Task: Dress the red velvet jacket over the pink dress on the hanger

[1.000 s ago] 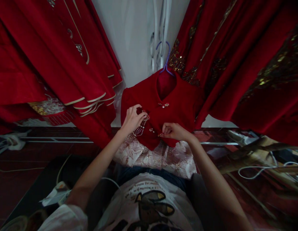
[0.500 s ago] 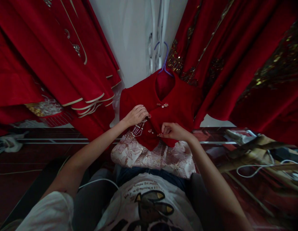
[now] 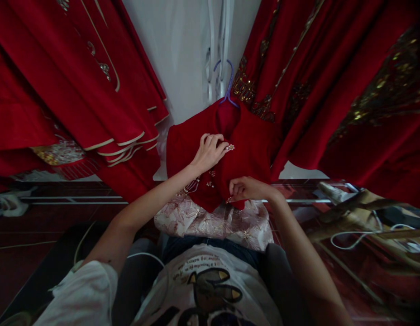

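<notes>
A short red velvet top (image 3: 254, 145) hangs in front of me on a purple hanger (image 3: 225, 81), above a pale embroidered skirt (image 3: 213, 222). My left hand (image 3: 208, 151) rests on the top's chest, fingers curled over the cloth beside a jewelled button clasp (image 3: 229, 147). Below it a beaded tassel (image 3: 193, 184) dangles. My right hand (image 3: 245, 188) is closed in a pinch on the top's lower front edge by a small clasp.
Red gowns with gold trim hang at the left (image 3: 77, 90) and at the right (image 3: 332, 90). Behind is a white wall (image 3: 183, 54). White cables (image 3: 359, 237) and clutter lie on the dark floor at right.
My left hand has moved up from the beaded tassel to the cloth beside the upper button clasp. My right hand has stayed pinched at the lower front edge.
</notes>
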Demonstrator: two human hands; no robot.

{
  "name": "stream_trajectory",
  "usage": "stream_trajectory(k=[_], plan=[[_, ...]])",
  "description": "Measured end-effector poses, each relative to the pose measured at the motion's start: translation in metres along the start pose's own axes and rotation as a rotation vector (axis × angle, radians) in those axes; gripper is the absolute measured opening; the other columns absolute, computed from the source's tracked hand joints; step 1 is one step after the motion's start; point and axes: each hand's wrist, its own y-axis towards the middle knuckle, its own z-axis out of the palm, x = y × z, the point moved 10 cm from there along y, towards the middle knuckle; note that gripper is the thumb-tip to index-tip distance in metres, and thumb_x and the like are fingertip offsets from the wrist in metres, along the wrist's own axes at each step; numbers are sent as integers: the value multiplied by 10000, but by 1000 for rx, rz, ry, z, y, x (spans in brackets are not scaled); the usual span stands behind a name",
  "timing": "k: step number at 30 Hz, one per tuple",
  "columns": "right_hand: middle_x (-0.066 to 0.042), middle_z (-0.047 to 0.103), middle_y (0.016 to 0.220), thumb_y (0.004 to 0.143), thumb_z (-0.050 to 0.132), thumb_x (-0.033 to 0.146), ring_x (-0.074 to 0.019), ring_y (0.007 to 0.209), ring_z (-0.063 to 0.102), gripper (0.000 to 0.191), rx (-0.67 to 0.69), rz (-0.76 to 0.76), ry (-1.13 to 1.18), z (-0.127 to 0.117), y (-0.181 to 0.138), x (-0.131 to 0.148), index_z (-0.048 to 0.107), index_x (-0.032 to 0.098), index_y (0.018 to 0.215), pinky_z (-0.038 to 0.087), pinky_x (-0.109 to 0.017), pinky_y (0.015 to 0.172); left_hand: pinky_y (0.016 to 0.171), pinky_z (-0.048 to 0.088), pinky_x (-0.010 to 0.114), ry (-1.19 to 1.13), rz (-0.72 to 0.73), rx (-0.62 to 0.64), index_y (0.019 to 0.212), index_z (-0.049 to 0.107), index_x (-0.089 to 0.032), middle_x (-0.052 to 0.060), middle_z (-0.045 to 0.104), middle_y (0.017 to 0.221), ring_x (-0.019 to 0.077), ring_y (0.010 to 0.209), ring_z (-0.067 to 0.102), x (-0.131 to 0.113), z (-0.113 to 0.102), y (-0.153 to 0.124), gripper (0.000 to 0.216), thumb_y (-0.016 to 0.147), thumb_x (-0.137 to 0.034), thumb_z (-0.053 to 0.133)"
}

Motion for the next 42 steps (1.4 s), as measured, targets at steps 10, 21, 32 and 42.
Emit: stream_trajectory(k=[10, 21, 32, 42], plan=[[-33, 727, 853, 773, 528, 165, -131, 760, 662, 197, -99, -55, 10, -18, -11, 20, 681, 169, 897, 499, -246, 707, 1109, 295, 560, 49, 101, 65, 1021, 633, -163, 122, 587, 1209, 268, 1136, 518, -7, -10, 13, 225, 924, -279, 467], [-40, 724, 856, 811, 533, 223, -143, 771, 667, 184, -129, -89, -11, -19, -7, 22, 680, 169, 908, 506, -262, 716, 1134, 243, 564, -71, 203, 124, 1030, 625, -174, 96, 606, 1160, 247, 1140, 516, -13, -10, 17, 195, 890, -237, 505], [-48, 710, 864, 855, 585, 320, -151, 808, 671, 178, -295, -177, 104, -36, -18, 56, 655, 172, 925, 532, -303, 773, 1127, 344, 466, -120, 476, 129, 1012, 599, -191, 62, 615, 1081, 183, 1104, 548, -18, -11, 20, 174, 930, -168, 446], [-62, 698, 905, 843, 645, 420, -160, 812, 685, 270, -673, -271, 229, -92, -43, 65, 640, 176, 958, 555, -315, 793, 1122, 379, 466, -11, 399, 158, 1072, 584, -186, 59, 636, 1041, 164, 1030, 596, -8, 5, 21, 287, 980, -164, 313]])
